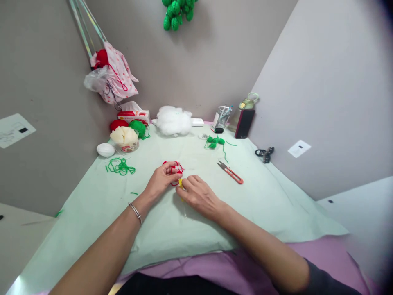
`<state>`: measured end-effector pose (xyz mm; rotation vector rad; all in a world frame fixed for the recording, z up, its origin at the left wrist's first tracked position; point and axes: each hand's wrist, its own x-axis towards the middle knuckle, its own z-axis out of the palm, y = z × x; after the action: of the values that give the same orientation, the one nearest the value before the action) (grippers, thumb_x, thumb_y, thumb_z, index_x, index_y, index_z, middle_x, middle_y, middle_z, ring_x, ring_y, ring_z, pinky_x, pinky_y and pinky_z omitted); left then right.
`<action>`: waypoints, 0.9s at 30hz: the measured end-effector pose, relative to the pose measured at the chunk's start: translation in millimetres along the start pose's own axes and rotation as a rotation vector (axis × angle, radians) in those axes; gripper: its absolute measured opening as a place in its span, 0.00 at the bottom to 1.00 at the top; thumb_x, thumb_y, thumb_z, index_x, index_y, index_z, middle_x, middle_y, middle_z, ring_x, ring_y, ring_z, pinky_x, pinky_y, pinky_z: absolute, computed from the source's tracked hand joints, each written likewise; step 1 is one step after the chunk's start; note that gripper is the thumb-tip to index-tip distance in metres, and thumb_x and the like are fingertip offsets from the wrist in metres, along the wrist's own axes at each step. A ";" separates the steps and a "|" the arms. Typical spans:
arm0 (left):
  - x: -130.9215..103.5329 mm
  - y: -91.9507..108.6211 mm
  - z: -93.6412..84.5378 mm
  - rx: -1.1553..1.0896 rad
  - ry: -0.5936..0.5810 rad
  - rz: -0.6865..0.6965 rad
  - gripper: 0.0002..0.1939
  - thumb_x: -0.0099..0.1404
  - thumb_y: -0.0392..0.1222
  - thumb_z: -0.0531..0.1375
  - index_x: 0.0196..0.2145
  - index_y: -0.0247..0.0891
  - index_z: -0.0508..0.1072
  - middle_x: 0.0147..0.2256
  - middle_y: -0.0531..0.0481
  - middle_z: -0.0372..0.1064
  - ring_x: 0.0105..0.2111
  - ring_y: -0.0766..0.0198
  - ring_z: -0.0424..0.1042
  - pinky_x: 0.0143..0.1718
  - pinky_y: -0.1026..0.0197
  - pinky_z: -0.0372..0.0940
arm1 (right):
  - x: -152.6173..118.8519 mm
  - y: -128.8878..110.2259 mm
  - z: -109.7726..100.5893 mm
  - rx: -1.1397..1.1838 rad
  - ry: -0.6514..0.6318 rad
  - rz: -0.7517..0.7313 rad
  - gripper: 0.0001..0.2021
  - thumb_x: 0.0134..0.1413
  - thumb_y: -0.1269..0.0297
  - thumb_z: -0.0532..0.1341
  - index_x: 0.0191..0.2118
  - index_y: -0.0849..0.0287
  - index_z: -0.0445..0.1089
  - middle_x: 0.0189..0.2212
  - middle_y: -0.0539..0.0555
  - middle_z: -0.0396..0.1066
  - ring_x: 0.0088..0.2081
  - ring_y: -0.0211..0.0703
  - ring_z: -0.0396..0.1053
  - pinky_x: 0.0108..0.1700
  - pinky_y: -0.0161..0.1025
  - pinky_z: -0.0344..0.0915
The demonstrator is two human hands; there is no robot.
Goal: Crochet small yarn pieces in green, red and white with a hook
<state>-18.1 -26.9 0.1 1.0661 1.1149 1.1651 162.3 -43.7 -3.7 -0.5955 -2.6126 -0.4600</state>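
Note:
My left hand (pixel 159 178) is closed, with its thumb and fingers pinching a small piece of red yarn work (pixel 179 173). A loop of red yarn (pixel 175 184) hangs by its fingertips. Close beside it, my right hand (pixel 199 194) is curled around a slim yellow tool (pixel 181 182), mostly hidden by the fingers, so its exact kind does not show. Both hands meet over the middle of the pale green cloth (pixel 166 233). Orange-handled thread snips (pixel 231 172) lie to the right of my right hand.
Green yarn strands (pixel 121 166) lie at left, near a tub (pixel 129 145) and a green yarn ball (pixel 138 128). White stuffing (pixel 174 121) sits at the back. Small green crochet pieces (pixel 215 141), a glass jar (pixel 221 118), a phone (pixel 245 124) and a hair claw (pixel 268 155) are at right.

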 end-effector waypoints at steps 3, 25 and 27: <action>-5.2 2.7 4.2 -0.071 0.005 -0.001 0.28 0.52 0.43 0.71 0.50 0.35 0.73 0.34 0.52 0.76 0.34 0.61 0.76 0.38 0.59 0.68 | -7.0 3.8 -8.0 0.018 0.046 0.127 0.14 0.72 0.73 0.51 0.50 0.61 0.74 0.33 0.58 0.73 0.34 0.48 0.67 0.38 0.45 0.65; -74.5 14.4 50.4 -0.286 -0.040 -0.026 0.40 0.55 0.42 0.74 0.64 0.43 0.68 0.34 0.54 0.72 0.39 0.60 0.73 0.49 0.57 0.66 | -7.2 -35.7 -55.7 1.154 0.637 1.008 0.01 0.55 0.66 0.70 0.35 0.53 0.80 0.34 0.52 0.78 0.37 0.43 0.76 0.40 0.39 0.74; -74.1 16.8 44.4 -0.211 -0.065 0.010 0.40 0.55 0.41 0.74 0.64 0.44 0.68 0.38 0.52 0.74 0.43 0.58 0.74 0.51 0.56 0.66 | -10.1 -33.2 -59.7 1.189 0.615 1.047 0.01 0.54 0.65 0.70 0.34 0.54 0.80 0.32 0.52 0.78 0.35 0.43 0.76 0.38 0.38 0.74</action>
<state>19.3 -101.0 29.4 0.9397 0.9152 1.2189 174.3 -99.4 35.4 -0.9825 -1.2863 0.9884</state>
